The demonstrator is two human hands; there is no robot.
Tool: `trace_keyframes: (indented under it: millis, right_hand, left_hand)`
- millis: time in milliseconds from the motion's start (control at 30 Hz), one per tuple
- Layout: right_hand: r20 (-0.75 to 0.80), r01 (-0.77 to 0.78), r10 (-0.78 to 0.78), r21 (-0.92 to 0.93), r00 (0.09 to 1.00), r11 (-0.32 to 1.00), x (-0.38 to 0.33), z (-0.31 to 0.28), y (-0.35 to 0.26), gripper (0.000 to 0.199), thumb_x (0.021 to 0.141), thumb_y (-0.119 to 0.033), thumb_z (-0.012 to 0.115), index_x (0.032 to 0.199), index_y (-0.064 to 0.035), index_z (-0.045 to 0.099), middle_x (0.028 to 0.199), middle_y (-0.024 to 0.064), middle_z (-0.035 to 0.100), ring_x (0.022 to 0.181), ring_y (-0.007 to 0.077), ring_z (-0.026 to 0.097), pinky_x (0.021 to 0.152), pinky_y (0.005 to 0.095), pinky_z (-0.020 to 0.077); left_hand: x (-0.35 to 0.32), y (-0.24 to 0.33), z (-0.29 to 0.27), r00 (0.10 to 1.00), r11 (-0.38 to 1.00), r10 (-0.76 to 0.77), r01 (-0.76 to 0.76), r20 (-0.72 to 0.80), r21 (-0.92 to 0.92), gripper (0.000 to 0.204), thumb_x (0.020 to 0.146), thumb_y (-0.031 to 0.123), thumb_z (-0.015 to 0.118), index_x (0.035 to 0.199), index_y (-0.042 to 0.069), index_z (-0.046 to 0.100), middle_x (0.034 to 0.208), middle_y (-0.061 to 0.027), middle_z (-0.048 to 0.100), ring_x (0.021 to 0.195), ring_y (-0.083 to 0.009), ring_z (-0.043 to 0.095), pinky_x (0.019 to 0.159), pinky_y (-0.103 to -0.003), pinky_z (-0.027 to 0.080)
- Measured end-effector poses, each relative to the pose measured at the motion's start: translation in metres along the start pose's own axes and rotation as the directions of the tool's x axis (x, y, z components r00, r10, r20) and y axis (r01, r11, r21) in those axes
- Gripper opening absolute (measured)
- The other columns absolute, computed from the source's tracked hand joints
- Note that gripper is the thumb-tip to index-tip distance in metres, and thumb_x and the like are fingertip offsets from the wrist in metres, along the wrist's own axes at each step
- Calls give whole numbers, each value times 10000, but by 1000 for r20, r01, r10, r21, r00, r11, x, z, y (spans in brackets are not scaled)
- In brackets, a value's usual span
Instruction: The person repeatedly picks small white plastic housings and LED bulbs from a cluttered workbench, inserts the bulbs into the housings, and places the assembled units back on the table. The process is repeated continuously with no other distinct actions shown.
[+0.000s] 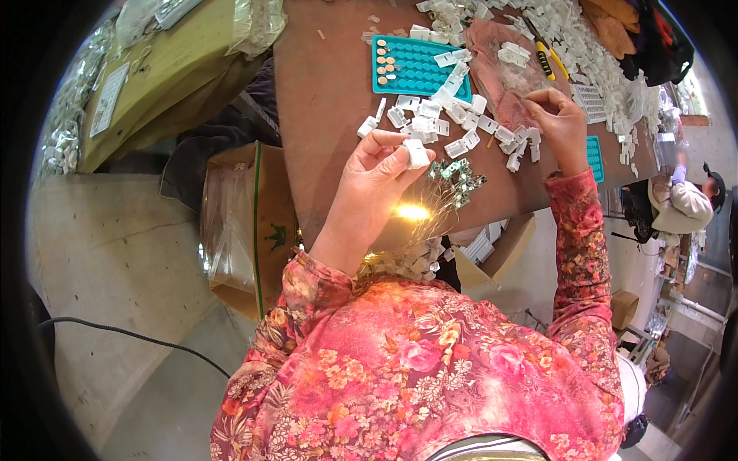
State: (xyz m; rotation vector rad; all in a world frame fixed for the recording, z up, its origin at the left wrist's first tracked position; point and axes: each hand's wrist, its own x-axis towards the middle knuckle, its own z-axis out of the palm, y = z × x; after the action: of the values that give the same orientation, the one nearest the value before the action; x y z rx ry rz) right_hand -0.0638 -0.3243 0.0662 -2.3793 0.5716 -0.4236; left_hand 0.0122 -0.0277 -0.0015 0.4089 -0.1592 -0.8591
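Between the thumb and fingers of my left hand [367, 180] is a small white plastic case [416, 154], held above the table's near edge. My right hand [561, 127] is raised over the table beside a pink cloth [492, 69], thumb and fingertips pinched together; whatever they may hold is too small to make out. Several loose white plastic cases [423, 115] lie between the two hands. Below them, thin wires with small green circuit boards [459, 183] hang at the table edge, near a glowing warm light [413, 212].
A teal tray [419, 65] of round cups holds several copper-coloured discs. Yellow-and-black pliers [547, 61] rest by the cloth. White parts [607, 84] heap along the far right. Cardboard boxes [257, 230] stand below the table. Another person [684, 203] is at far right.
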Motion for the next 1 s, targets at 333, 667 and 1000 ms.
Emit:
trace_keyframes:
  millis: [333, 667, 1000]
  right_hand:
    - [247, 134, -259, 428, 934, 894, -45, 39, -96, 131, 795, 59, 666, 901, 2, 717, 850, 48, 675, 763, 112, 621, 696, 244, 499]
    - [220, 392, -426, 182, 878, 902, -54, 49, -130, 213, 773, 20, 688, 975, -46, 679, 811, 78, 664, 719, 187, 647, 636, 291, 515]
    - [236, 489, -502, 116, 832, 865, -56, 45, -132, 170, 783, 14, 667, 940, -51, 651, 838, 97, 665, 758, 256, 664, 657, 326, 522]
  left_hand:
    - [-2, 1, 1, 998, 978, -47, 53, -34, 202, 175, 964, 113, 581, 1112, 23, 552, 1083, -112, 635, 1063, -249, 622, 1011, -442, 468]
    - [-2, 1, 1, 997, 983, -63, 68, -38, 173, 204, 968, 137, 585, 1121, 1, 587, 1096, -110, 640, 997, -212, 634, 937, -383, 506]
    - [-2, 1, 2, 997, 976, -65, 70, -33, 206, 205, 968, 119, 580, 1129, -7, 591, 1093, -113, 646, 988, -202, 638, 919, -369, 515]
